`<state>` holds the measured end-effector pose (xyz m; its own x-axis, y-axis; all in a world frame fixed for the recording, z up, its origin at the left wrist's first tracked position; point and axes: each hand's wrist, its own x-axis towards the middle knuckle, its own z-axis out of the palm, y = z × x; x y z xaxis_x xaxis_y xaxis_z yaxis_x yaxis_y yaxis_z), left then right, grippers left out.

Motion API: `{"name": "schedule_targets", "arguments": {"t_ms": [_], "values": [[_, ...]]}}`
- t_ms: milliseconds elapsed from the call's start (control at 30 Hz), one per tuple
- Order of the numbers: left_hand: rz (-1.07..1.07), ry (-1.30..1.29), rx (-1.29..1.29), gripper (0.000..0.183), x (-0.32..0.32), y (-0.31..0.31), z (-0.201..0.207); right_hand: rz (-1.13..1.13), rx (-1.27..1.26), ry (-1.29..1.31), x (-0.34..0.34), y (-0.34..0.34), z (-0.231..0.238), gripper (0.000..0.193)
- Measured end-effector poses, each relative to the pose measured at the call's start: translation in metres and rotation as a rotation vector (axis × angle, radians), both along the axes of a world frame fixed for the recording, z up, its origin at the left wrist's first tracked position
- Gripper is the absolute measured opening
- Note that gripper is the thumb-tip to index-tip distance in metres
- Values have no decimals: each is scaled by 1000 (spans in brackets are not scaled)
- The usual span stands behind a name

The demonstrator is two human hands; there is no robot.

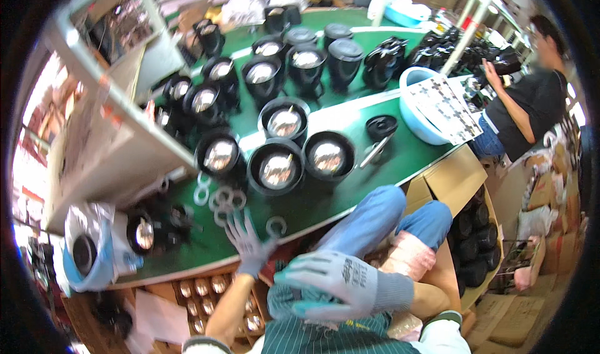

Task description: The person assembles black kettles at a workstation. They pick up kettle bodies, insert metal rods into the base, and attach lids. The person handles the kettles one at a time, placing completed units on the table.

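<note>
My left hand, in a pale grey glove, reaches over the near edge of the green table with its fingers spread. Just beyond its fingertips lie several thin, pale rings; another ring rests by its thumb side. My right hand, gloved in grey with teal fingertips, hovers over my lap, fingers stretched out to the left. Nothing shows in either hand. Ahead on the table, black round housings with shiny reflectors inside stand in a cluster, the nearest housing past the rings.
A black cap-like part sits right of the housings. Beyond it is a light blue basin with a patterned sheet. At the left stands a bag-lined blue bin. A carton of black parts is by my knees. A co-worker stands at right.
</note>
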<state>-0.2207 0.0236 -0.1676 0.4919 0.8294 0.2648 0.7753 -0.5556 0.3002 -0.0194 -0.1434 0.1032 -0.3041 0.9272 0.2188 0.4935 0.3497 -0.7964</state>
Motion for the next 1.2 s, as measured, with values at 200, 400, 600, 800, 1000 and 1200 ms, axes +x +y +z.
{"name": "schedule_targets", "arguments": {"t_ms": [200,400,600,800,1000,1200], "values": [[153,163,13,122,13,5,-19,-235,277,-407,46,-1,103,34],[236,75,172,114,-8,37,-42,-278,80,-476,89,-3,201,31],[95,53,189,120,-18,32,-28,-643,640,-707,168,94,63,36],[9,-22,129,108,-18,26,-29,-750,83,-1021,276,333,-82,79],[-73,35,206,90,-23,-14,20,-874,56,-872,305,401,-162,77],[-352,-210,217,82,15,-42,98,-958,347,-451,311,295,-132,46]]}}
